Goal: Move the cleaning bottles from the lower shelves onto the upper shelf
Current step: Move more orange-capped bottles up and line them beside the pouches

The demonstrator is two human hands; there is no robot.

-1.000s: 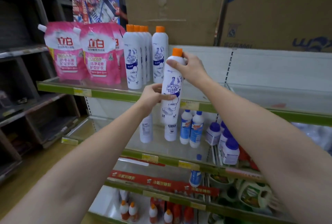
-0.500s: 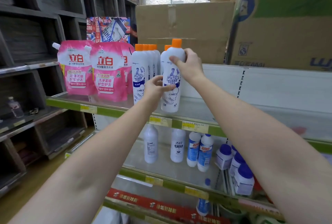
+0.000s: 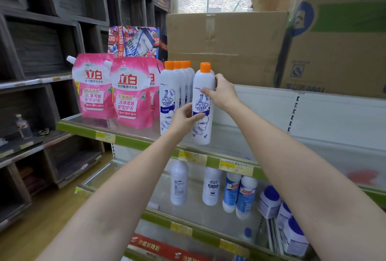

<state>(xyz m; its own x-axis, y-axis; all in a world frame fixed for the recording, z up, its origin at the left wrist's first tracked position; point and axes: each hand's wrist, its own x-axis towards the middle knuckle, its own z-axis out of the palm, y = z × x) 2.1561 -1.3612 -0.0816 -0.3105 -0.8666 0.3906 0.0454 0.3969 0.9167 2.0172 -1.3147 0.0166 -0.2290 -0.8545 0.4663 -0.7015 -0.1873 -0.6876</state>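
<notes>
A white bottle with an orange cap (image 3: 202,85) stands upright on the upper shelf (image 3: 146,143), right of a row of several alike bottles (image 3: 169,93). My right hand (image 3: 221,92) grips its upper body from the right. My left hand (image 3: 184,117) holds its lower part from the left, thumb across the label. Another orange-capped bottle is mostly hidden behind it. On the lower shelf (image 3: 200,230) stand white bottles (image 3: 179,183) and blue-labelled bottles (image 3: 246,196).
Pink detergent pouches (image 3: 129,93) fill the upper shelf's left end. Cardboard boxes (image 3: 227,49) sit behind and above. The upper shelf's right part (image 3: 313,152) is bare. Blue-capped jars (image 3: 271,202) stand lower right. Dark wooden cubbies (image 3: 41,72) line the left.
Both hands carried the bottle up from below shelf level and set it upright on the upper shelf beside the row. The view tilted upward.
</notes>
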